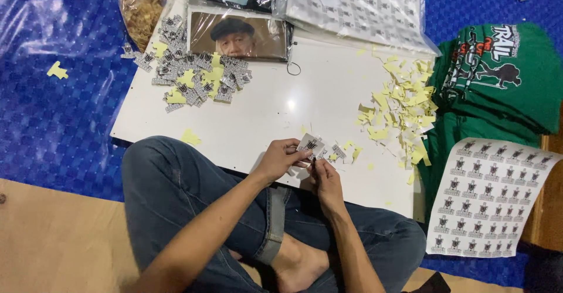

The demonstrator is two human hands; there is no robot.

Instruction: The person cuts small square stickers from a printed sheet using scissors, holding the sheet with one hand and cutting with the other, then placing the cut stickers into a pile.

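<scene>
Desk [293, 102]: one white board on the blue floor mat, long axis left to right
Green shirts [498, 76]: one stack, right of the desk
Sticker sheet [487, 196]: one loose sheet against the stack, tilted
Cut stickers [196, 73]: one heap, too many to count
Yellow backings [402, 108]: one scatter, uncounted
Left hand [280, 159]: fingers pinched on one small sticker [309, 145], at the desk's near edge, tilted up-right
Right hand [326, 181]: fingertips closed at the sticker's lower edge
</scene>
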